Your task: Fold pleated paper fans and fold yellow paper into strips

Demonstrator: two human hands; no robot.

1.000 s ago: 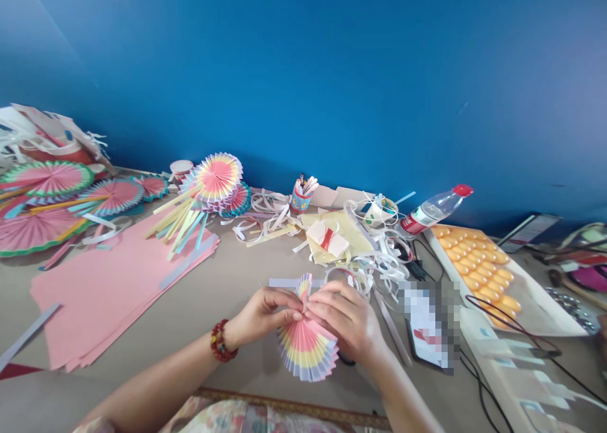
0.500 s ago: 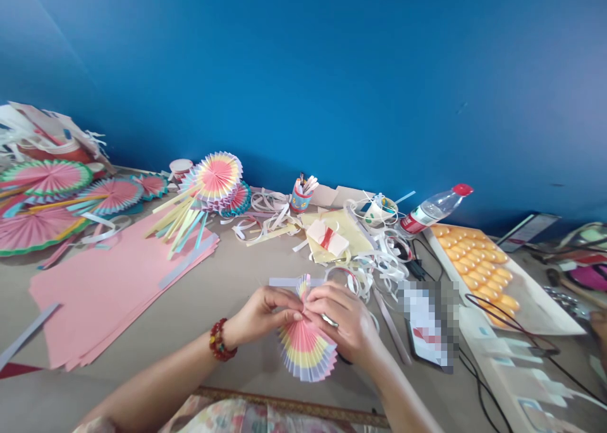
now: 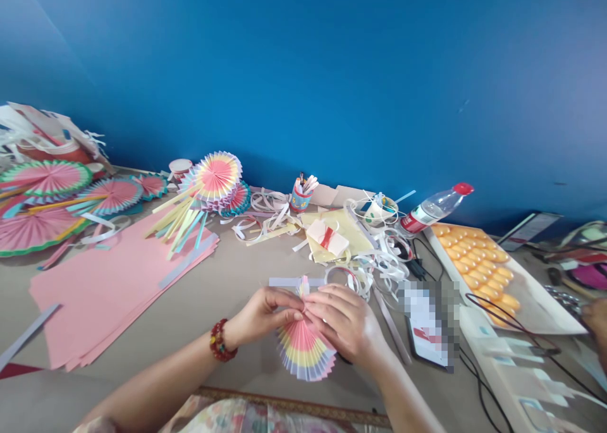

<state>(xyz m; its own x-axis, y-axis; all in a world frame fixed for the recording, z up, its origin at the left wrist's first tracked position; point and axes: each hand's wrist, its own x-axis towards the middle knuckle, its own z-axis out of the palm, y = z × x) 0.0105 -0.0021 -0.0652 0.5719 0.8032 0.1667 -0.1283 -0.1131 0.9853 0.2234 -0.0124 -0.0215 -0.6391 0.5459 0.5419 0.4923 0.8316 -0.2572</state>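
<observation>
Paper fan [image 3: 307, 355] in pink, yellow and lilac sits between our two hands, just in from the near edge of the surface [image 3: 241, 265], its wide pleated part spread toward us and a narrower part pointing to the far edge. Our left hand [image 3: 265, 316] pinches the gathered middle between thumb and fingertips. Our right hand [image 3: 351, 324] meets it from the other side, fingers close together and apparently pinching too, though they cover what lies beneath. We judge that we grip it there because the folds crowd together at that point and could spring loose.

A lilac strip [image 3: 287, 282] lies just beyond our fingertips. Toward the left edge, pink sheets [image 3: 109, 287] take up much room, and round fans [image 3: 218, 175] rest by their far corner, probably set there to leave us working space. A pen cup [image 3: 301, 200] stands near the far edge. Toward the right edge, curled scraps [image 3: 393, 262], a phone [image 3: 429, 338] and a bottle [image 3: 427, 212] crowd the side by our right hand, with little bare room there.
</observation>
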